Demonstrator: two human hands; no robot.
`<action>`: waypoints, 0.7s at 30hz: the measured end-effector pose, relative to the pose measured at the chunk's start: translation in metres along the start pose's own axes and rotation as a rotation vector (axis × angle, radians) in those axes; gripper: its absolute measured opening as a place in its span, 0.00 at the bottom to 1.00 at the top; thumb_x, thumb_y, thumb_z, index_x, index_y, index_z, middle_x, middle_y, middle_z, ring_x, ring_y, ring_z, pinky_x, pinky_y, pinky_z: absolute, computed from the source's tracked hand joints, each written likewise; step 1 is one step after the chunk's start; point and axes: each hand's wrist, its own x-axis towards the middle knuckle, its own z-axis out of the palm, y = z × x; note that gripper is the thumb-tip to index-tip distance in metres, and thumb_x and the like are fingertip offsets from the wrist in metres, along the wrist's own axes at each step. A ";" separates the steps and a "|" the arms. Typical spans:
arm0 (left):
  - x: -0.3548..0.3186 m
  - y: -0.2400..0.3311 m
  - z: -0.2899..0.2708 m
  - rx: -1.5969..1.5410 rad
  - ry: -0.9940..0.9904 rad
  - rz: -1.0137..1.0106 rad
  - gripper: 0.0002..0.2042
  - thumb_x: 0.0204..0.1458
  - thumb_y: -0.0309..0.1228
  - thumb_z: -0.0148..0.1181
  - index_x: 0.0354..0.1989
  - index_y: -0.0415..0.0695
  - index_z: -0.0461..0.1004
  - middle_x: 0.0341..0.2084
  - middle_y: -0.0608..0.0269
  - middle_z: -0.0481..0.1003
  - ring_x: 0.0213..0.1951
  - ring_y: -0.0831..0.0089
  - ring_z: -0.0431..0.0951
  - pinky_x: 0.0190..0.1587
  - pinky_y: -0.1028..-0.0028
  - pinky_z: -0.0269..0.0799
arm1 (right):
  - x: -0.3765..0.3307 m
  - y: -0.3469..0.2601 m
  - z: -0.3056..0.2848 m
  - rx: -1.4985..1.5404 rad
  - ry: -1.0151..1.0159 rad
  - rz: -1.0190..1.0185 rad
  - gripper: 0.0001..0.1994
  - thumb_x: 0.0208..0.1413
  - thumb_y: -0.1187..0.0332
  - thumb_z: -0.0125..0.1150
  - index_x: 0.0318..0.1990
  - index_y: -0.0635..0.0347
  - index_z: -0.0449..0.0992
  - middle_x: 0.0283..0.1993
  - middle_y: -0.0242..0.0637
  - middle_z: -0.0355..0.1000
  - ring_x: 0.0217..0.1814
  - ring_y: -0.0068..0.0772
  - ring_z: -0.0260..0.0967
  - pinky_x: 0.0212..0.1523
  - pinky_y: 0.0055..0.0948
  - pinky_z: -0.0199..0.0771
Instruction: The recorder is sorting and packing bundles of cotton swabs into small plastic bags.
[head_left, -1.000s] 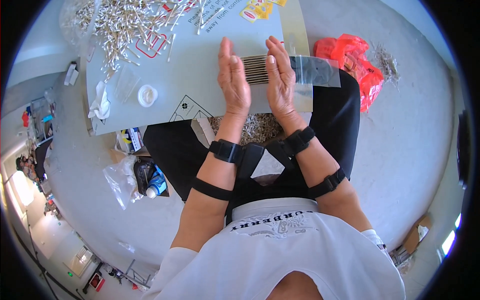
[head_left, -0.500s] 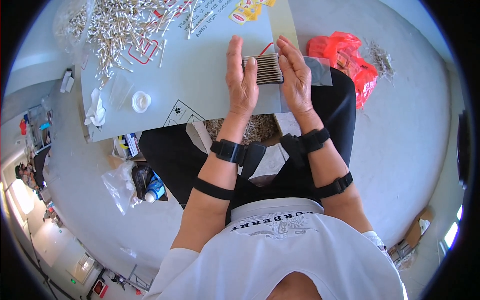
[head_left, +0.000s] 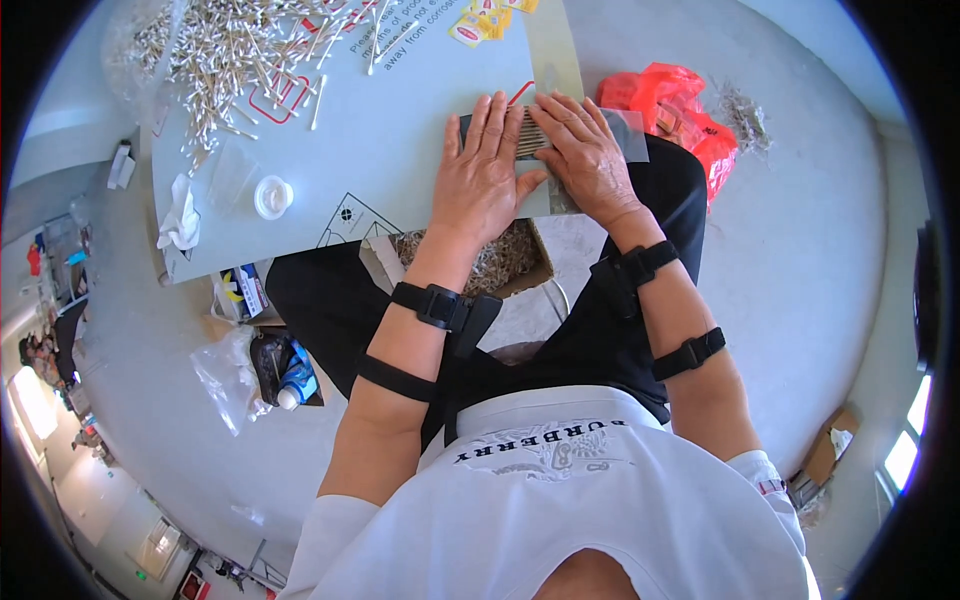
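Observation:
A row of cotton swabs (head_left: 530, 138) lies side by side near the right end of the table, mostly under my hands. My left hand (head_left: 482, 178) is flat over the row's left part, its fingers stretched out and its thumb reaching toward the right hand. Flat across the right part lies my right hand (head_left: 590, 165), fingers extended. Only a narrow band of swab sticks shows between the two. A clear plastic sheet (head_left: 628, 135) sticks out beyond my right fingers. The swabs' ends are hidden.
A heap of loose swabs (head_left: 235, 60) covers the table's (head_left: 370, 150) far left. A small white round tub (head_left: 272, 197) and crumpled tissue (head_left: 180, 215) sit nearer. Yellow packets (head_left: 480, 25) lie far off. An open box of sticks (head_left: 510, 258) is below the edge; a red bag (head_left: 680, 110) lies right.
My hands have turned from upright, with palms facing at the row's two sides, to lying flat over the swabs. They have also come closer together.

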 end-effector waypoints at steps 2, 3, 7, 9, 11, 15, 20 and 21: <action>0.001 0.000 0.001 -0.006 -0.002 -0.001 0.38 0.57 0.50 0.53 0.71 0.44 0.50 0.72 0.56 0.47 0.73 0.62 0.45 0.71 0.52 0.37 | -0.002 -0.001 -0.004 0.101 0.160 0.096 0.19 0.52 0.66 0.63 0.53 0.57 0.73 0.58 0.39 0.69 0.63 0.40 0.64 0.64 0.41 0.61; -0.001 0.000 0.001 -0.005 -0.013 -0.013 0.38 0.57 0.50 0.52 0.71 0.44 0.49 0.72 0.56 0.47 0.73 0.62 0.45 0.71 0.52 0.37 | -0.001 -0.005 -0.008 0.217 0.316 0.188 0.16 0.52 0.67 0.63 0.48 0.59 0.76 0.52 0.42 0.73 0.57 0.42 0.69 0.58 0.40 0.68; -0.002 -0.003 0.005 -0.023 0.036 -0.004 0.38 0.58 0.50 0.51 0.71 0.44 0.48 0.72 0.57 0.47 0.73 0.62 0.45 0.71 0.52 0.37 | 0.008 -0.011 -0.031 0.303 0.173 0.523 0.08 0.50 0.69 0.63 0.36 0.63 0.77 0.36 0.45 0.76 0.41 0.47 0.74 0.43 0.41 0.76; -0.003 -0.004 0.006 -0.039 0.071 0.013 0.37 0.58 0.51 0.51 0.71 0.44 0.49 0.72 0.57 0.47 0.73 0.62 0.45 0.71 0.53 0.37 | 0.015 -0.009 -0.027 0.061 -0.034 0.403 0.06 0.51 0.69 0.59 0.32 0.62 0.78 0.33 0.47 0.76 0.38 0.49 0.75 0.39 0.41 0.76; -0.002 -0.004 0.006 -0.045 0.086 0.018 0.37 0.57 0.51 0.51 0.71 0.44 0.49 0.71 0.57 0.48 0.72 0.63 0.46 0.71 0.53 0.38 | 0.024 -0.011 -0.025 -0.182 -0.255 0.372 0.07 0.50 0.69 0.55 0.30 0.60 0.80 0.32 0.49 0.77 0.37 0.51 0.77 0.36 0.43 0.78; -0.004 -0.005 0.009 -0.027 0.140 0.022 0.37 0.57 0.51 0.53 0.70 0.44 0.52 0.70 0.57 0.52 0.72 0.63 0.49 0.71 0.53 0.40 | 0.053 -0.034 -0.032 -0.309 -0.444 0.336 0.07 0.49 0.70 0.57 0.31 0.63 0.79 0.31 0.50 0.77 0.34 0.52 0.77 0.34 0.44 0.77; -0.003 -0.004 0.011 -0.026 0.182 0.021 0.36 0.56 0.52 0.53 0.69 0.44 0.55 0.69 0.57 0.55 0.71 0.64 0.51 0.70 0.53 0.41 | 0.072 -0.039 -0.028 -0.400 -0.628 0.268 0.08 0.49 0.69 0.58 0.34 0.57 0.82 0.37 0.44 0.79 0.41 0.47 0.79 0.38 0.41 0.80; -0.003 -0.004 0.011 -0.021 0.189 0.025 0.36 0.56 0.52 0.53 0.68 0.43 0.55 0.69 0.57 0.56 0.71 0.64 0.51 0.70 0.53 0.41 | 0.074 -0.039 -0.026 -0.405 -0.628 0.265 0.08 0.49 0.69 0.58 0.34 0.57 0.82 0.37 0.44 0.79 0.41 0.47 0.79 0.38 0.41 0.80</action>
